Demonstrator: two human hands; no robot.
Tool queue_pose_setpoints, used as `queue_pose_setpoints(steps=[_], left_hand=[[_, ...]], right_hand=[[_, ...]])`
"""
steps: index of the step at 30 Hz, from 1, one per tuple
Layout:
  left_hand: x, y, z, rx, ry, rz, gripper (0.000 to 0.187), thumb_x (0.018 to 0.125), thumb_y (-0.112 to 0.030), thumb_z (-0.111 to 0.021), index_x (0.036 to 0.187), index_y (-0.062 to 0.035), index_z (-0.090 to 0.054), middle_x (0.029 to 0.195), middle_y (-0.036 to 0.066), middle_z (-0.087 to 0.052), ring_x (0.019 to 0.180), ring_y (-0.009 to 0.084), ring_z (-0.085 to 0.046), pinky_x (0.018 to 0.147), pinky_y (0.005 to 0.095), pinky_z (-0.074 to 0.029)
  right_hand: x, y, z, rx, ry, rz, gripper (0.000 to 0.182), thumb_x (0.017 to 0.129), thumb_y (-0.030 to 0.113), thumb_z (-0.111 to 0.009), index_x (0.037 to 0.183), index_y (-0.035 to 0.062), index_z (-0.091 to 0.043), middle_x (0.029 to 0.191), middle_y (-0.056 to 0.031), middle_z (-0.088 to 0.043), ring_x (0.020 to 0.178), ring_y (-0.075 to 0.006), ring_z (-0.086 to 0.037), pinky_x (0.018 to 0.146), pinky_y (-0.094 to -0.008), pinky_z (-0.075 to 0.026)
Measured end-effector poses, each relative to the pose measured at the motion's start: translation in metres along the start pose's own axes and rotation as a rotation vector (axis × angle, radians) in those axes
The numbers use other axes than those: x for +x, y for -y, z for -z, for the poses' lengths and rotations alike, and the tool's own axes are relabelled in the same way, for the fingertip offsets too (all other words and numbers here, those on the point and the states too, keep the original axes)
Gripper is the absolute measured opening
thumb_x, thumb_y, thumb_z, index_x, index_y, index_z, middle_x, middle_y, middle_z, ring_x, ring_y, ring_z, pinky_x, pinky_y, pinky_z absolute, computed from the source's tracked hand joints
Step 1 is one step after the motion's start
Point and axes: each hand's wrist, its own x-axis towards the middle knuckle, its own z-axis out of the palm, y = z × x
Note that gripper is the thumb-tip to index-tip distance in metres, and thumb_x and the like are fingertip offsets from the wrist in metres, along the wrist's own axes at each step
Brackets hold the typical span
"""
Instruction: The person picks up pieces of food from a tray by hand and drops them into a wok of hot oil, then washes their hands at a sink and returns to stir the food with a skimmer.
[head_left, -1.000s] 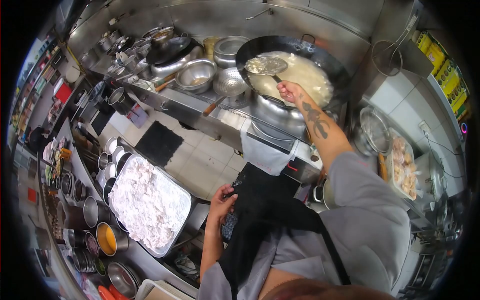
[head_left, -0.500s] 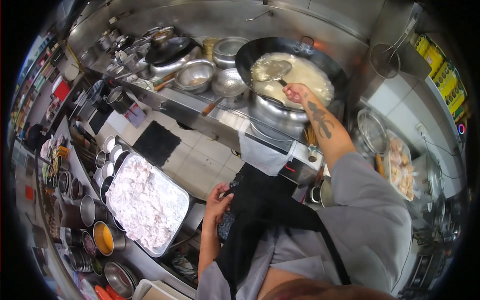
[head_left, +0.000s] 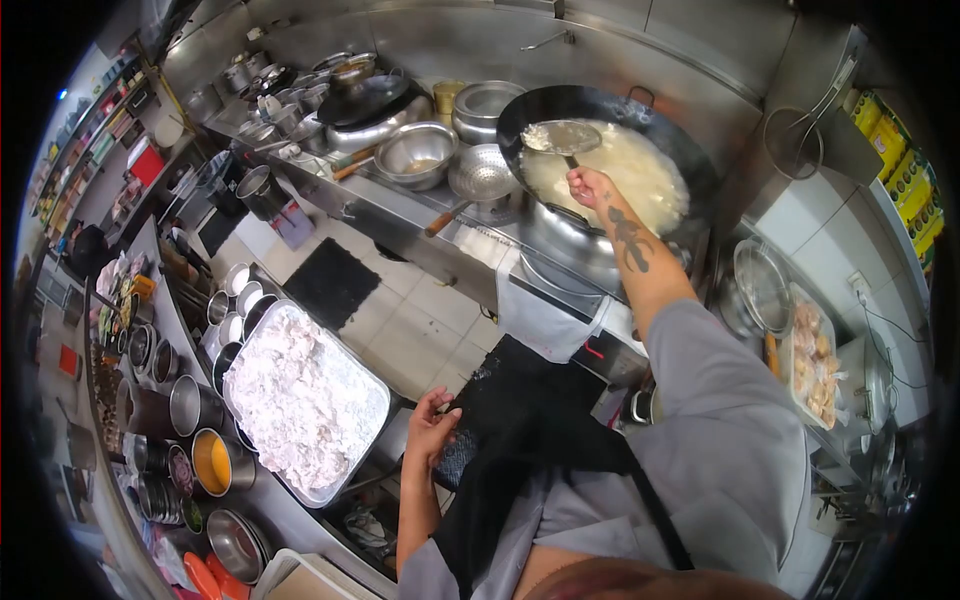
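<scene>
My right hand (head_left: 590, 186) is wrapped round the handle of a round skimmer (head_left: 562, 137). The skimmer's disc lies at the left side of a large black wok (head_left: 695, 160), over pale bubbling oil (head_left: 625, 178), with pale pieces at the disc's left edge. Down by the black apron (head_left: 530, 425), my left hand (head_left: 432, 428) hangs with its fingers curled loosely and apart, holding nothing. To its left, a metal tray (head_left: 375, 400) bears a heap of white-floured pieces (head_left: 295, 400).
A perforated ladle (head_left: 482, 174) and a steel bowl (head_left: 416, 155) rest on the counter left of the wok. Food in a tray (head_left: 815, 365) and a wire strainer (head_left: 762, 285) are at the right. Several pots and bowls line the left bench.
The skimmer has shifted toward the wok's left side, and pale pieces now show at its edge. My right hand moved with it. The whole view has shifted slightly.
</scene>
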Motion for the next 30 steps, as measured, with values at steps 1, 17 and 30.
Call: queue_pose_setpoints(steps=[1, 17, 30], left_hand=[[-0.001, 0.0, -0.001, -0.004, 0.005, -0.002, 0.058, 0.077, -0.002, -0.069, 0.128, -0.0047, -0.043, 0.12, 0.011, -0.052, 0.062, 0.0068, -0.052, 0.046, 0.0206, -0.044], [0.014, -0.001, -0.017, 0.028, 0.113, -0.011, 0.057, 0.078, 0.0, -0.067, 0.129, -0.0037, -0.043, 0.12, 0.012, -0.051, 0.06, 0.0061, -0.051, 0.047, 0.0199, -0.042], [-0.001, 0.002, -0.001, -0.024, 0.024, -0.004, 0.059, 0.077, 0.001, -0.067, 0.13, -0.0054, -0.042, 0.121, 0.011, -0.05, 0.064, 0.0076, -0.053, 0.048, 0.0211, -0.043]], right_hand=[[-0.004, 0.001, 0.004, 0.007, 0.024, -0.011, 0.017, 0.089, 0.008, -0.039, 0.072, 0.006, -0.041, 0.055, -0.0001, -0.042, 0.042, -0.0078, -0.037, 0.037, -0.0203, -0.03], [-0.094, 0.027, 0.025, -0.306, -0.119, -0.024, 0.007, 0.087, 0.002, -0.039, 0.086, 0.0081, -0.043, 0.064, -0.0003, -0.045, 0.041, -0.0054, -0.036, 0.033, -0.0213, -0.027], [-0.051, 0.005, -0.026, -0.072, -0.107, -0.13, 0.02, 0.084, 0.003, -0.04, 0.065, 0.0055, -0.046, 0.048, -0.0002, -0.043, 0.033, -0.0071, -0.03, 0.037, -0.0222, -0.031]])
